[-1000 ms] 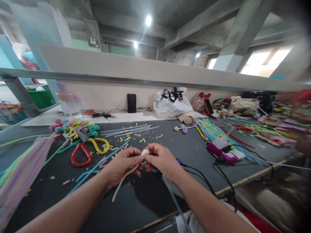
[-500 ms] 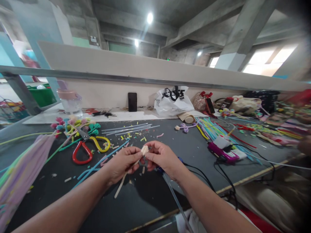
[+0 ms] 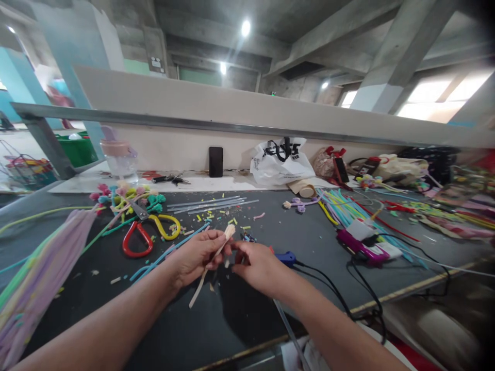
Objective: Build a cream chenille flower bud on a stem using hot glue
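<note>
My left hand (image 3: 199,255) pinches a cream pipe cleaner (image 3: 200,288) between thumb and fingers. Its upper end is bunched into a small bud (image 3: 229,231) that stands above the fingertips, while the loose tail hangs down toward me. Close beside it is my right hand (image 3: 257,265), its fingers curved, a gap showing between thumb and index, and nothing visible in them. A blue glue gun (image 3: 285,258) with a black cord lies on the dark table just behind the right hand, which partly hides it. Scissors (image 3: 141,237) with one red and one yellow handle lie left of my hands.
Pipe cleaners (image 3: 58,252) are bundled at the left, with more (image 3: 344,206) at the right. Clear glue sticks (image 3: 212,205) and scraps lie ahead. A phone (image 3: 215,162), a bottle (image 3: 119,162) and a white bag (image 3: 281,162) stand at the back. A purple device (image 3: 361,247) trails cords.
My right hand has let go of the cream bud and moved slightly down and right. The left hand keeps hold of the pipe cleaner, whose bud is now uncovered. The view has shifted slightly.
</note>
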A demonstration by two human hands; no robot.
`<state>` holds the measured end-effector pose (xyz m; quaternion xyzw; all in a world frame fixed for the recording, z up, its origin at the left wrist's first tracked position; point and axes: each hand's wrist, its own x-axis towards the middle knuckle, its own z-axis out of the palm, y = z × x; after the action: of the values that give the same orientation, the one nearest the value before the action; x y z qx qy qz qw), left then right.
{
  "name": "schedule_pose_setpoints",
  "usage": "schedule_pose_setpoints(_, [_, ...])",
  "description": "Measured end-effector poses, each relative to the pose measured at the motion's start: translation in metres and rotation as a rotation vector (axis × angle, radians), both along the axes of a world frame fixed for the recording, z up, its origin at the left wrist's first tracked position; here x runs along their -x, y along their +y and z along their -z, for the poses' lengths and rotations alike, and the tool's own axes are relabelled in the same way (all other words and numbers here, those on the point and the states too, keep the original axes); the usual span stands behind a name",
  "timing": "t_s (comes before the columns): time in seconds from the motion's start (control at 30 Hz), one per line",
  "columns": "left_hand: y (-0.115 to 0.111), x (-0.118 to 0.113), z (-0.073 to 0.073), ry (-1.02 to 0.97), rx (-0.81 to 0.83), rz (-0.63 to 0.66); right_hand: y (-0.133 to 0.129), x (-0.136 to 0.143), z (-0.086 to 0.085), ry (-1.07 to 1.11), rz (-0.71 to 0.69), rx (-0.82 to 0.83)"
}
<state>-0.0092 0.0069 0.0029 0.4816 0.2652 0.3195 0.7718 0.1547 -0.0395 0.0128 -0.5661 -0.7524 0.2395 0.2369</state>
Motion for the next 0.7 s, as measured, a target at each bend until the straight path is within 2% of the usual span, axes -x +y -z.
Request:
schedule_pose_setpoints(0.1, [-0.002, -0.001, -0.001, 0.02, -0.018, -0.011, -0.002, 0.008, 0.005, 0.006, -0.033, 0.066])
schedule_pose_setpoints(0.23, [0.0, -0.001, 0.0, 0.01, -0.019, -0.036, -0.003, 0.015, 0.009, -0.068, 0.028, 0.09])
schedule_pose_setpoints(0.3, [0.004, 0.001, 0.001, -0.017, 0.008, -0.116, -0.005, 0.015, 0.009, -0.192, -0.008, 0.049])
schedule_pose_setpoints(0.5, [0.025, 0.014, 0.001, -0.153, 0.076, -0.475, -0.022, 0.01, 0.005, -0.598, -0.206, -0.164])
schedule_pose_setpoints(0.6, [0.032, 0.019, 0.001, -0.167, 0.094, -0.589, -0.03, 0.008, 0.0, -0.639, -0.258, -0.212])
schedule_pose_setpoints(0.7, [0.033, 0.019, 0.003, -0.174, 0.071, -0.58, -0.031, -0.001, -0.01, -0.574, -0.248, -0.259])
